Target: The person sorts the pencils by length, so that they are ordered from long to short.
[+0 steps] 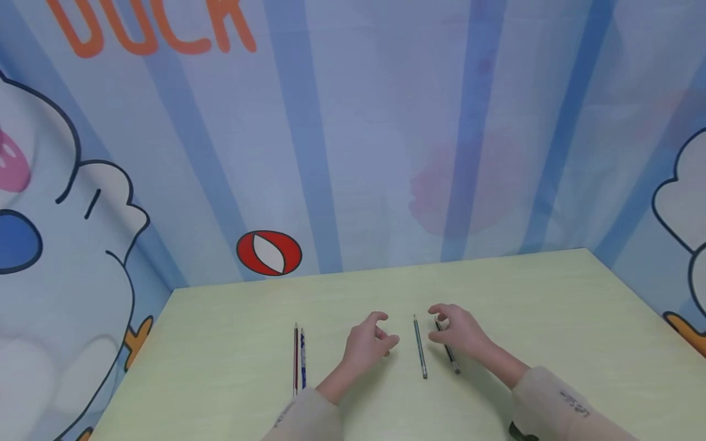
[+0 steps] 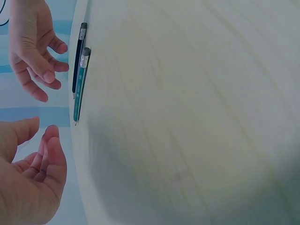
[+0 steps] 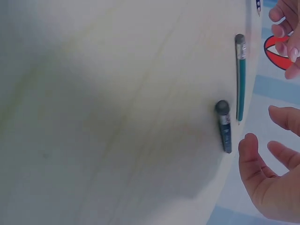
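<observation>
A green pencil (image 1: 420, 349) with a metal-banded eraser end lies on the table between the two hands. Just right of it is a dark pencil (image 1: 453, 362), partly covered in the head view by my right hand (image 1: 459, 331). That hand hovers over it, thumb and fingers spread apart; the right wrist view shows a gap between the fingertips (image 3: 248, 143) and the dark pencil (image 3: 226, 131). Left of the green pencil, my left hand (image 1: 368, 340) is held above the table, fingers loosely bent, nothing between them. Both eraser ends point toward the person.
Farther left, a dark red pencil (image 1: 296, 355) and a blue patterned pencil (image 1: 303, 355) lie side by side, their near ends by the left sleeve (image 1: 309, 419). The pale yellow table (image 1: 220, 343) meets a printed cartoon backdrop (image 1: 375, 153) behind and at both sides.
</observation>
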{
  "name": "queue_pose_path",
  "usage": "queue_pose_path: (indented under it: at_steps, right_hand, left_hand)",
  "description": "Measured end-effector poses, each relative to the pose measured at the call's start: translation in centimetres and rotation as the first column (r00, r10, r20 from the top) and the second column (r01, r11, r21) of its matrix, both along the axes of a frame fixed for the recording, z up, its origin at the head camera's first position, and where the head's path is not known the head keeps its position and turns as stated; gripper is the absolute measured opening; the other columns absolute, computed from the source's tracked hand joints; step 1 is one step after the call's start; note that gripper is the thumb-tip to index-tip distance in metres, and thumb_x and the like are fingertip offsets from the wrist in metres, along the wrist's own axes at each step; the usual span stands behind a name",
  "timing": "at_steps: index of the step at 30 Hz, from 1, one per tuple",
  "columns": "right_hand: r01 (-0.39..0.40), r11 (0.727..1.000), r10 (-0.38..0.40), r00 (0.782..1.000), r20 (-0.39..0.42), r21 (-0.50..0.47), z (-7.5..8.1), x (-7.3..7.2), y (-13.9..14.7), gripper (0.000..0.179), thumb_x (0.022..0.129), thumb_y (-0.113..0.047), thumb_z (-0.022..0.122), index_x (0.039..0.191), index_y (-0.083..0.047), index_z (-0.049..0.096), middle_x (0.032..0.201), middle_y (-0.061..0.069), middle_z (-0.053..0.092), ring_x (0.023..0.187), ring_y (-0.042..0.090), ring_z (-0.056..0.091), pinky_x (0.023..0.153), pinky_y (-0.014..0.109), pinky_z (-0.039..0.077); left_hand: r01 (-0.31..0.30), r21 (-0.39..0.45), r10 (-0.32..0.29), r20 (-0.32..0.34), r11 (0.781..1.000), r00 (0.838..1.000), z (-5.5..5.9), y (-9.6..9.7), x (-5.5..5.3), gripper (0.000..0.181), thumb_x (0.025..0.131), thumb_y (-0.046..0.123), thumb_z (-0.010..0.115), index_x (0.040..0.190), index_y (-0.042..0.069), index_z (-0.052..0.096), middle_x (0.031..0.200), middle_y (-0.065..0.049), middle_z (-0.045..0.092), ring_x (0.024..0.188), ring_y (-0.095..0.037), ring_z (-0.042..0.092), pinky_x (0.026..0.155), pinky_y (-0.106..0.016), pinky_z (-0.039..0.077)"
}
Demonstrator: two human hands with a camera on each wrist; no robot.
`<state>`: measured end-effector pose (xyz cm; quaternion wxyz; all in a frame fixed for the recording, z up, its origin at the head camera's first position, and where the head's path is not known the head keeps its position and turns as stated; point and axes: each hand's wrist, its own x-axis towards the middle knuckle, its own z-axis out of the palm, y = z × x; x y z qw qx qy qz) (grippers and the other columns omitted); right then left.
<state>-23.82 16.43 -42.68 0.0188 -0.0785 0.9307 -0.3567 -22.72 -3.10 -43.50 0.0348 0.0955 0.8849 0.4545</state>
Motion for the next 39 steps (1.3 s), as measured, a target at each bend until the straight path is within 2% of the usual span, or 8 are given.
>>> queue_pose_path:
  at_steps: [8,14,19,22,27,29,34,39]
  right_hand:
    - [0.07,0.993,-0.069,0.998,-0.014,0.09,-1.0,-0.4,0.8,0.05,0.07,-0.012,0.069,0.115,0.002,0.051,0.091,0.012,0.059,0.076,0.019,0.054,0.061,0.03,0.044]
    - [0.071,0.993,-0.073,0.997,0.016,0.093,-1.3,-0.5,0.9,0.048,0.07,-0.01,0.068,0.114,0.003,0.052,0.075,0.005,0.056,0.062,0.013,0.048,0.054,0.025,0.039]
    - [0.062,0.993,-0.067,0.997,0.045,0.1,-1.5,-0.6,1.0,0.044,0.071,-0.009,0.067,0.112,0.002,0.052,0.071,0.005,0.056,0.058,0.013,0.048,0.051,0.024,0.039]
    - [0.059,0.992,-0.065,0.997,0.051,0.11,-1.6,-0.6,1.0,0.042,0.072,-0.009,0.067,0.11,0.002,0.053,0.07,0.005,0.057,0.058,0.013,0.048,0.051,0.024,0.038]
    - [0.054,0.993,-0.06,0.997,0.057,0.109,-1.6,-0.7,0.9,0.039,0.071,-0.007,0.066,0.108,0.002,0.054,0.068,0.005,0.056,0.056,0.012,0.048,0.05,0.024,0.038]
    - [0.051,0.993,-0.058,0.997,0.056,0.107,-1.7,-0.7,0.9,0.038,0.071,-0.006,0.065,0.107,0.002,0.055,0.067,0.004,0.057,0.055,0.012,0.048,0.049,0.024,0.038]
    - [0.055,0.992,-0.061,0.997,0.053,0.114,-2.0,-0.8,0.9,0.036,0.071,-0.005,0.064,0.105,0.001,0.055,0.066,0.004,0.057,0.054,0.012,0.049,0.049,0.023,0.038]
    - [0.058,0.991,-0.066,0.996,0.065,0.117,-2.1,-0.8,0.9,0.036,0.071,-0.005,0.064,0.106,0.002,0.056,0.068,0.006,0.059,0.055,0.012,0.05,0.049,0.023,0.039]
  left_hand:
    - [0.006,-0.012,-0.006,0.023,1.0,1.0,-0.4,2.2,-0.2,0.038,0.078,0.018,0.064,0.112,0.004,0.052,0.066,0.0,0.061,0.05,-0.006,0.054,0.053,-0.02,0.039]
    - [0.004,-0.047,-0.003,0.029,0.999,1.0,-1.0,3.5,-0.5,0.037,0.078,0.017,0.065,0.11,0.005,0.054,0.064,0.001,0.061,0.048,-0.006,0.051,0.052,-0.02,0.038]
    - [-0.005,-0.115,0.006,0.008,0.993,1.0,-1.2,4.1,-0.6,0.036,0.076,0.019,0.066,0.108,0.005,0.057,0.061,0.001,0.061,0.046,-0.006,0.05,0.053,-0.019,0.039]
    - [-0.014,-0.159,0.016,0.008,0.987,1.0,-1.3,4.4,-0.7,0.036,0.076,0.021,0.067,0.107,0.005,0.058,0.059,0.002,0.06,0.045,-0.006,0.05,0.052,-0.019,0.037]
    - [-0.02,-0.261,0.022,0.005,0.965,1.0,-1.6,4.8,-1.0,0.039,0.074,0.028,0.067,0.105,0.005,0.06,0.065,0.001,0.061,0.052,-0.007,0.049,0.051,-0.02,0.037]
    - [-0.025,-0.305,0.026,-0.001,0.952,1.0,-1.7,5.0,-1.1,0.04,0.074,0.031,0.068,0.105,0.007,0.06,0.075,-0.001,0.064,0.058,-0.009,0.05,0.053,-0.021,0.039]
    - [-0.039,-0.363,0.041,-0.004,0.931,0.999,-1.7,5.4,-1.3,0.04,0.072,0.035,0.068,0.101,0.009,0.059,0.09,-0.004,0.065,0.062,-0.012,0.049,0.054,-0.023,0.038]
    - [-0.052,-0.384,0.058,0.004,0.922,0.998,-1.7,5.8,-1.3,0.038,0.072,0.034,0.069,0.1,0.01,0.058,0.084,-0.004,0.063,0.057,-0.012,0.045,0.05,-0.023,0.035]
